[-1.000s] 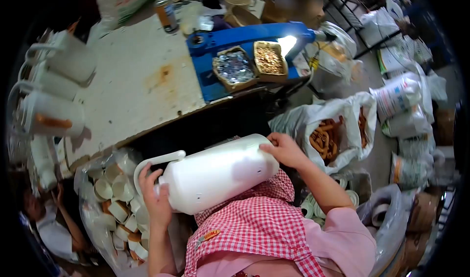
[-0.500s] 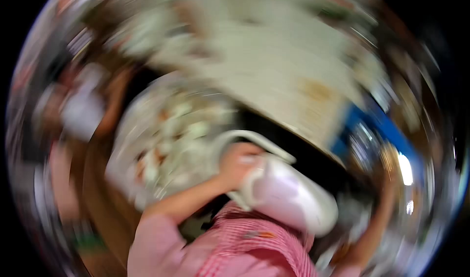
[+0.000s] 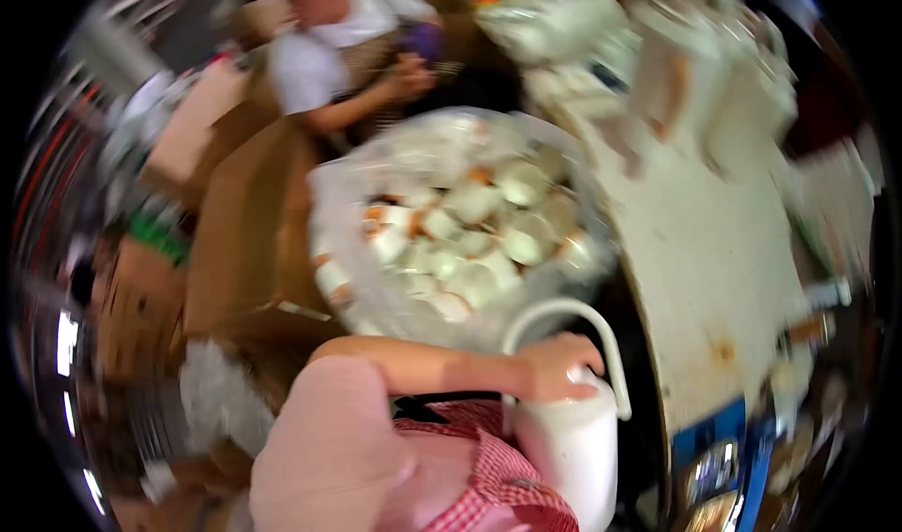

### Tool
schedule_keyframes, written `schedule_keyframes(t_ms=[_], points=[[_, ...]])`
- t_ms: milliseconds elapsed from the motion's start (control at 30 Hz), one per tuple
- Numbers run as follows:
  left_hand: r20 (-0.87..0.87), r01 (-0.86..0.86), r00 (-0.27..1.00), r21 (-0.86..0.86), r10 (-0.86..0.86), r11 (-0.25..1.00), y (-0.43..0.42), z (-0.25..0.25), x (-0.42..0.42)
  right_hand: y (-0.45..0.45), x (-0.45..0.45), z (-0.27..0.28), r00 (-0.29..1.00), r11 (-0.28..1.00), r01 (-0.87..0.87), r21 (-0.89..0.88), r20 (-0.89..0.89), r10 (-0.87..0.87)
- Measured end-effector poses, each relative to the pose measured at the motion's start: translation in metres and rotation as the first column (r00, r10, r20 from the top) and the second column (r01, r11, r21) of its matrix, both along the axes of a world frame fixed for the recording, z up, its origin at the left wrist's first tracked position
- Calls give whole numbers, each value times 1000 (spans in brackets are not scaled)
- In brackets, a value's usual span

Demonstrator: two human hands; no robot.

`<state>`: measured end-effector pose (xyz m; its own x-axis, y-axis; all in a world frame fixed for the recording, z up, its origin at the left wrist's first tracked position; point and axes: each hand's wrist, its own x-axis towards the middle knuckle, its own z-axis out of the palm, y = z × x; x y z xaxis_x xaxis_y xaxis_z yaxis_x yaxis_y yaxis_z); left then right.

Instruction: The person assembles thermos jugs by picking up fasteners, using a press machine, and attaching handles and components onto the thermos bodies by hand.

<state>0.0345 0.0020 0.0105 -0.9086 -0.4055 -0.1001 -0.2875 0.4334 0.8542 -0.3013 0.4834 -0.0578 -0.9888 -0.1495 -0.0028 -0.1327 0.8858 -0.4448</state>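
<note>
Clasping one white jug (image 3: pixel 575 452) by its top, the left hand (image 3: pixel 562 367) curls its fingers inside one arched handle (image 3: pixel 607 333), near one clear bag (image 3: pixel 329 203) of pale cups (image 3: pixel 528 238).

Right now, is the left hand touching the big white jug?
Touching. The head view shows the left hand on the top end of the white jug, fingers curled over it, within the arch of the handle.

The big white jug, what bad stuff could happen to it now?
The jug might slip, because only the left hand shows holding it, near the top. Its curved handle could bump the table close by. And if it knocks the plastic bag, some piled white pieces might tumble out.
</note>
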Motion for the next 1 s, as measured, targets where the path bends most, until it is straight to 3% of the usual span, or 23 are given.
schedule_keyframes(t_ms=[33,133,167,200,300,433,533,633,867,933,967,1000], points=[[-174,57,983,-36,-63,998,-5,-14,4,9,9,-1,997,997,38,-66,-68,-43],[-198,243,954,63,-226,968,-20,-1,9,-21,56,29,943,952,108,-287,-273,-189],[-152,246,962,107,-229,963,-20,4,5,-82,86,93,971,890,133,-436,-122,-205],[-116,237,967,76,-227,969,-22,3,9,-111,86,104,973,788,134,-601,-71,-219],[-145,222,969,158,-200,962,-10,7,1,-156,71,134,991,542,-101,-834,-134,-22],[-130,208,974,189,-186,960,-6,7,-5,-199,29,149,954,524,-242,-817,-299,-27],[-156,176,977,226,-143,958,-3,6,-3,-197,8,157,986,537,-163,-828,-156,59],[-162,184,976,235,-148,954,-5,4,-7,-196,-5,156,982,655,-187,-732,-146,118],[-166,196,974,254,-157,947,-5,5,-12,-198,-8,159,965,705,-263,-659,-190,183],[-157,199,974,252,-163,947,-5,5,-12,-199,-6,161,944,825,-291,-485,-284,166],[-158,199,974,250,-163,948,-5,5,-12,-201,-3,165,947,826,-281,-488,-278,158],[-158,202,973,249,-166,947,-4,4,-12,-202,-1,171,903,891,-330,-312,-378,203]])
